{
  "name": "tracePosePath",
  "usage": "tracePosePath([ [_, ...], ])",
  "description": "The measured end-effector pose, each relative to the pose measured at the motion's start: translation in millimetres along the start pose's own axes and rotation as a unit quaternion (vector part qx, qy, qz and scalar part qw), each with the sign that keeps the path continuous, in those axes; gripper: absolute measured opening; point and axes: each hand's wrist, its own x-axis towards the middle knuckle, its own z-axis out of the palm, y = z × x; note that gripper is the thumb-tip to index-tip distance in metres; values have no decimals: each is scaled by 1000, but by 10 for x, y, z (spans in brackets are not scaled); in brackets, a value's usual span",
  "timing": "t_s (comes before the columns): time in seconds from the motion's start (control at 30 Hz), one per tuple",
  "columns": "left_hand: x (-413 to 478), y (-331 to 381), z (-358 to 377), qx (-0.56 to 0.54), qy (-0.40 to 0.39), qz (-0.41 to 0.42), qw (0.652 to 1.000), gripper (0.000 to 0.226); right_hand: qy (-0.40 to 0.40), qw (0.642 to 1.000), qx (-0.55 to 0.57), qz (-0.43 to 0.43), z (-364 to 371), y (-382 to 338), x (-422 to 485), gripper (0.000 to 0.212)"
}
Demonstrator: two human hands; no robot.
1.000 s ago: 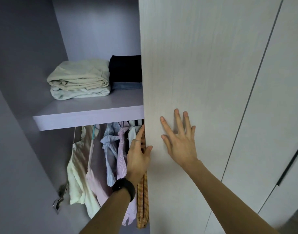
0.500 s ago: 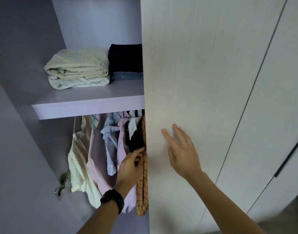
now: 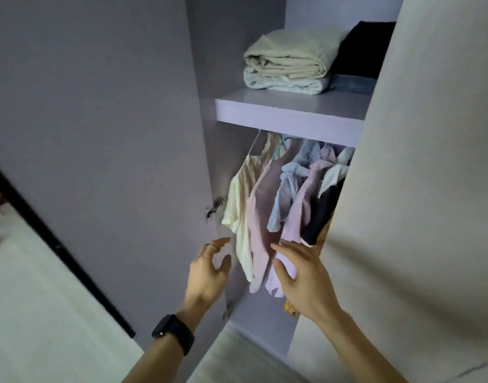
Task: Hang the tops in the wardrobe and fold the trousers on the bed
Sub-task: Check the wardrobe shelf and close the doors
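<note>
Several tops hang from a rail under the wardrobe shelf (image 3: 287,113): a cream top (image 3: 238,200) at the left, then a pink one (image 3: 260,217), a light blue shirt (image 3: 288,189), a lilac shirt (image 3: 300,211) and a dark garment (image 3: 321,214). My left hand (image 3: 209,269), fingers spread and empty, hovers just left of the cream top. My right hand (image 3: 300,275) is spread in front of the lilac shirt's hem, holding nothing. Folded cream and pale cloths (image 3: 287,64) and dark folded clothes (image 3: 361,51) lie on the shelf.
The open wardrobe door (image 3: 99,161) stands at the left with a hinge (image 3: 213,208) on it. A shut pale door (image 3: 419,189) covers the right part of the wardrobe. Pale floor (image 3: 30,313) shows at the lower left.
The view has swung left and down. My right hand has come off the pale door and moved down in front of the clothes; my left hand has left the door's edge and dropped lower left.
</note>
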Motion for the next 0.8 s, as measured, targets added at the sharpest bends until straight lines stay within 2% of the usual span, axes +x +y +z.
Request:
tracePosePath([
  [0.2, -622, -116, -917, 13, 197, -70, 978, 37, -104, 985, 123, -63, 442, -565, 196, 31],
  [0.37, -796, 43, -1838, -24, 370, -69, 926, 30, -165, 962, 170, -137, 806, -1420, 510, 34],
  [0.43, -729, 144, -2126, -43, 399, -68, 913, 34, -176, 955, 186, -147, 913, -1702, 653, 37],
  [0.5, -629, 227, -2454, -58, 403, -64, 911, 39, -174, 946, 209, -175, 1018, -2054, 848, 42],
  [0.6, -450, 414, -2805, -72, 337, -65, 936, 44, -163, 948, 221, -162, 1102, -2492, 1100, 59],
  [0.7, -304, 580, -2959, -132, 273, -70, 951, 23, -109, 960, 215, -144, 1221, -2747, 1272, 80],
  [0.8, -185, 611, -3016, -160, 249, -76, 952, 13, -94, 964, 209, -134, 1414, -2828, 1359, 85],
])
